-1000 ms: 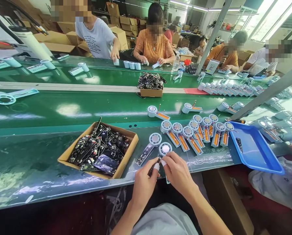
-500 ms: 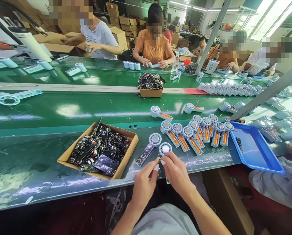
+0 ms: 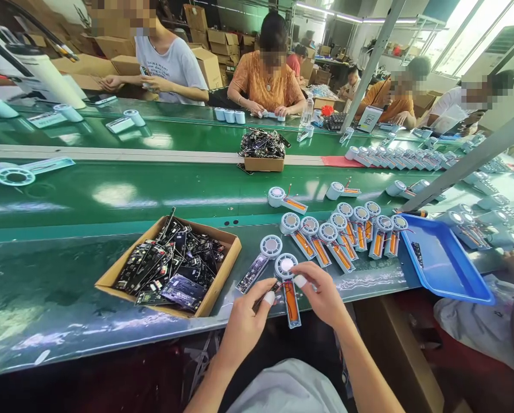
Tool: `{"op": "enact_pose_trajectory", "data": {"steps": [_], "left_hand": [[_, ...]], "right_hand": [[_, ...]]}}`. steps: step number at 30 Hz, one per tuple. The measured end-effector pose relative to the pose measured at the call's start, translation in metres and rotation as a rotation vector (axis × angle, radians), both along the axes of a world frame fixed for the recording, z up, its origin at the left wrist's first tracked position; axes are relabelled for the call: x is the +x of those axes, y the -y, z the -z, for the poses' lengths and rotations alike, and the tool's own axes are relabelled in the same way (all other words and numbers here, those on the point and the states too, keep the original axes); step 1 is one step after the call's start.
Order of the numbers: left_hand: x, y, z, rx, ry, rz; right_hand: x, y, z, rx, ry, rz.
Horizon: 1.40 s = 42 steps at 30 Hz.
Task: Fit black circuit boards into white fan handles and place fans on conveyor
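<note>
The left hand (image 3: 244, 324) pinches a thin dark board (image 3: 269, 291) between capped thumb and forefinger, a narrow grip angled toward the fan (image 3: 288, 287) just to its right, seemingly so the board can meet the open handle. The right hand (image 3: 326, 295) closes lightly over the fan's handle from the other side, its capped fingertip close beside the round head, probably steadying the piece at the near edge of the counter (image 3: 67, 287). The fan is pale, with a ringed circular head and a long open handle that shows an orange cell inside; it lies flat, head away from the person. Just beyond the grip lies another fan whose handle already carries a dark board (image 3: 261, 261). To the left of the hands stands a cardboard box (image 3: 222, 275) heaped with more dark boards, within easy reach of the left hand. Farther out to the right, a row of fans with orange cells (image 3: 347, 232) lies fanned out, and past them sits a blue tray (image 3: 450, 269). Across the belt, other people work at their own pieces.
</note>
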<state>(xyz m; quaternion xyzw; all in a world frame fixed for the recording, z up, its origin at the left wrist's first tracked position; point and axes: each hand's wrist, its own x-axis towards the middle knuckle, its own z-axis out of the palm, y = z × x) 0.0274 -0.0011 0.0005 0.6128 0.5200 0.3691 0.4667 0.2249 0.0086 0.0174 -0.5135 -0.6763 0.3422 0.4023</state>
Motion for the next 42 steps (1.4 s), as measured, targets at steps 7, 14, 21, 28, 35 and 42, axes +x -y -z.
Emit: {"op": "enact_pose_trajectory", "data": {"steps": [7,14,21,28,35,42], "left_hand": [[0.001,0.015,0.013,0.073,-0.201,0.021],[0.007,0.024,0.007,0.246,-0.791,0.208],[0.004,0.017,0.001,0.242,-0.67,0.161],[0.007,0.015,0.006,0.131,-0.201,0.067],[0.008,0.014,0.005,-0.06,-0.03,-0.155],[0.003,0.009,0.006,0.153,-0.186,-0.099]], "right_hand": [[0.016,0.025,0.006,-0.051,0.315,-0.078],[-0.011,0.015,0.012,0.189,0.251,0.07],[-0.035,0.003,0.021,-0.027,-0.115,0.115],[-0.024,-0.001,0.017,-0.261,-0.406,0.004],[-0.027,0.002,0.006,-0.201,-0.121,0.072],[-0.035,0.002,0.001,0.144,0.396,0.055]]}}
